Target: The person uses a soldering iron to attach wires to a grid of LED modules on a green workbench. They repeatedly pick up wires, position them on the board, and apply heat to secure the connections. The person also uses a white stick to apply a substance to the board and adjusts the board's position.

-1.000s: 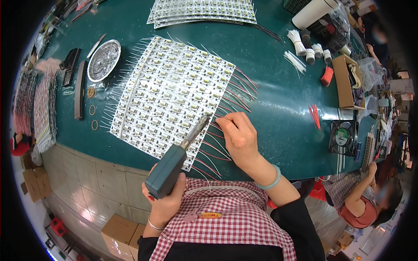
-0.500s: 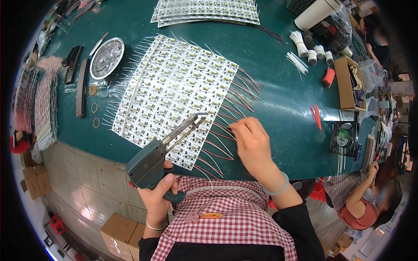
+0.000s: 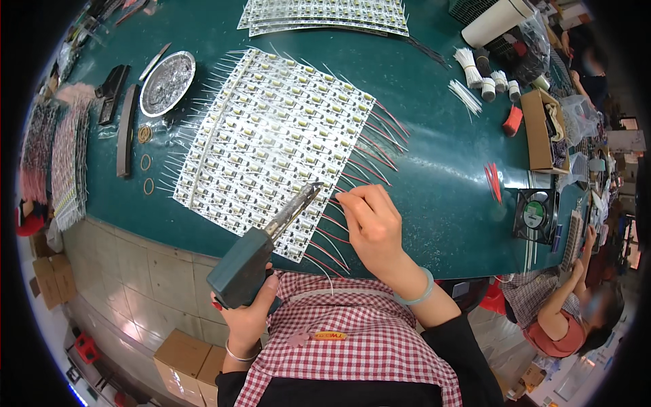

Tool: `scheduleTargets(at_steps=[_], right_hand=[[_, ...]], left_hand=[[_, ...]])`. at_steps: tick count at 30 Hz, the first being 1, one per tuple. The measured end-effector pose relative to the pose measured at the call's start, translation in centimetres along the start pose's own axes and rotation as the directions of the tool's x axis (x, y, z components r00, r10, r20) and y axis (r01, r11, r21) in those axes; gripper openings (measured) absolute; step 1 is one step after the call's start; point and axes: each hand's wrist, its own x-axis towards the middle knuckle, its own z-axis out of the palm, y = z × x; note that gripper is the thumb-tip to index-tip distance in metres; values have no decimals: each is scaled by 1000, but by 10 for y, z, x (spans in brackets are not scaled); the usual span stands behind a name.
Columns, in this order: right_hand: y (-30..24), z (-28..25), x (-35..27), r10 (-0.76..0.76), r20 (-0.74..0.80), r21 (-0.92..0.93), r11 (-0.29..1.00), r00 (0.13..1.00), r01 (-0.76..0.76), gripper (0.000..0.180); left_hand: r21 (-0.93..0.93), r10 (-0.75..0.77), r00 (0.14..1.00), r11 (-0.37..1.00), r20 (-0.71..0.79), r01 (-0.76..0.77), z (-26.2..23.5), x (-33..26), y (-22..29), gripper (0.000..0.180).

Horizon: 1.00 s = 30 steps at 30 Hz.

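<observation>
My left hand (image 3: pixel 248 324) is wrapped round the handle of a dark green soldering gun (image 3: pixel 243 266). Its metal tip reaches up and right to the right edge of a white circuit board panel (image 3: pixel 271 129). Rows of small components cover the panel, which lies tilted on the table. With thumb and fingers pinched at that same edge, my right hand (image 3: pixel 373 227) holds a thin wire (image 3: pixel 339 190), close to the gun's tip; its colour is hard to tell. Red and white wires (image 3: pixel 377 157) stick out along the panel's right edge above and below my fingers.
A foil-like round dish (image 3: pixel 167 84), a dark bar (image 3: pixel 127 132) and rubber bands (image 3: pixel 145 161) lie to the left. More panels (image 3: pixel 325 17) are stacked at the far side. White wire bundles (image 3: pixel 466 64), red wires (image 3: pixel 492 183), a cardboard box (image 3: pixel 539 132) and a fan (image 3: pixel 535 214) are right.
My right hand has moved left to the panel's edge. The soldering gun has turned and shifted slightly right and down, its tip now close to my right fingertips.
</observation>
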Motion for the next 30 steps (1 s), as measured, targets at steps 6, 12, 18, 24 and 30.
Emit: scheduleTargets(at_steps=[6, 12, 18, 24, 30], right_hand=[[3, 4, -1, 12, -11, -4, 1000, 1000, -12, 21], [2, 3, -1, 15, -10, -13, 1000, 1000, -16, 20], [2, 3, -1, 10, -5, -16, 1000, 1000, -10, 19], [3, 3, -1, 8, -3, -24, 1000, 1000, -8, 20], [3, 4, -1, 3, -6, -28, 1000, 1000, -3, 21]], left_hand=[[248, 45, 997, 967, 55, -57, 4, -2, 4, 25], [397, 294, 951, 864, 97, -308, 4, 2, -12, 17], [337, 227, 957, 899, 183, -278, 10, 9, 4, 15], [415, 284, 934, 840, 215, -351, 12, 9, 8, 15], [388, 268, 950, 868, 159, -310, 9, 5, 8, 17]])
